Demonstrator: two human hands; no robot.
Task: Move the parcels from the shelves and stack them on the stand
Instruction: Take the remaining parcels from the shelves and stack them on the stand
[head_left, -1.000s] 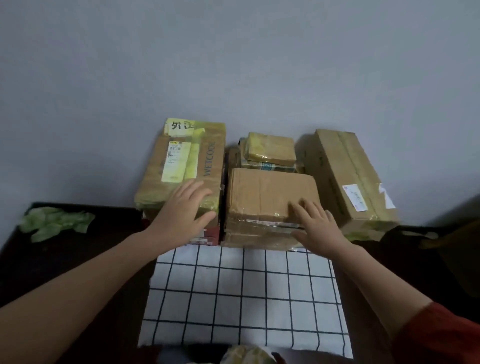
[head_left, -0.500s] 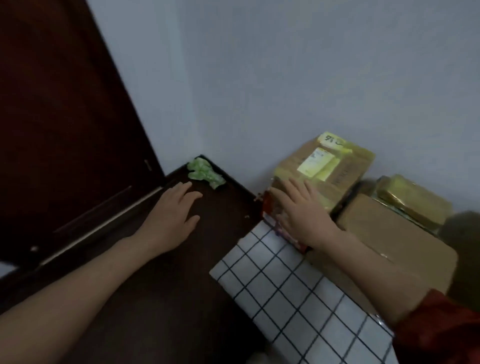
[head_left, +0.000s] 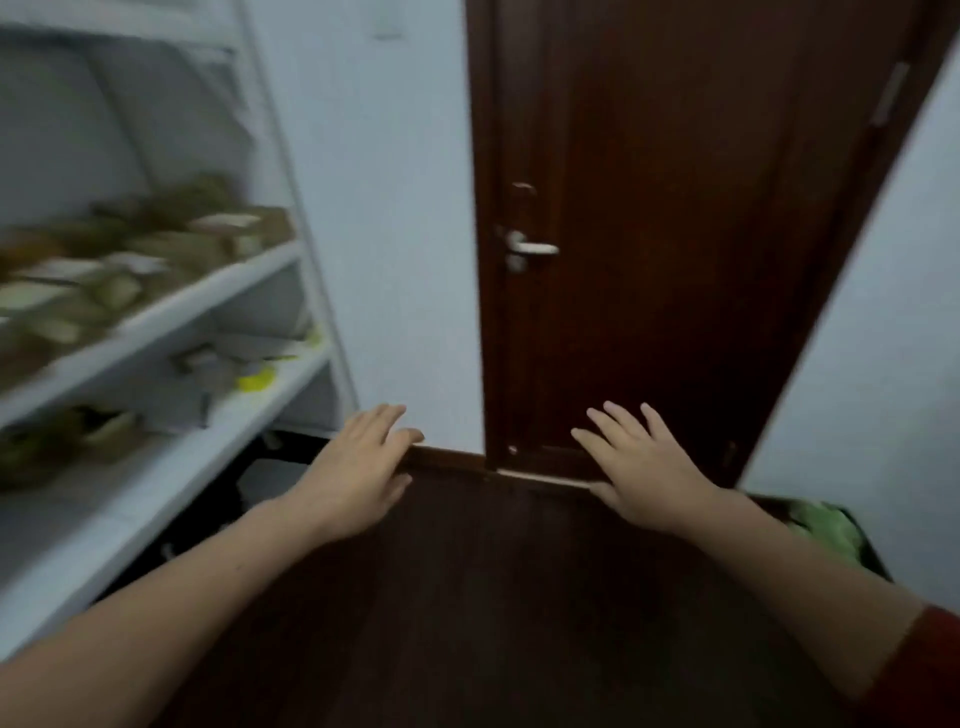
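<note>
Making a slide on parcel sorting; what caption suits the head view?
Open, empty left hand and right hand before a dark door; parcels wait on white shelves.

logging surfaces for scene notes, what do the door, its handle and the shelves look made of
Door: dark reddish-brown wood or veneer, smooth, faint sheen. Handle: silvery metal, bright highlight along the lever. Shelves: white, likely painted metal or coated board; blur leaves it open.
</note>
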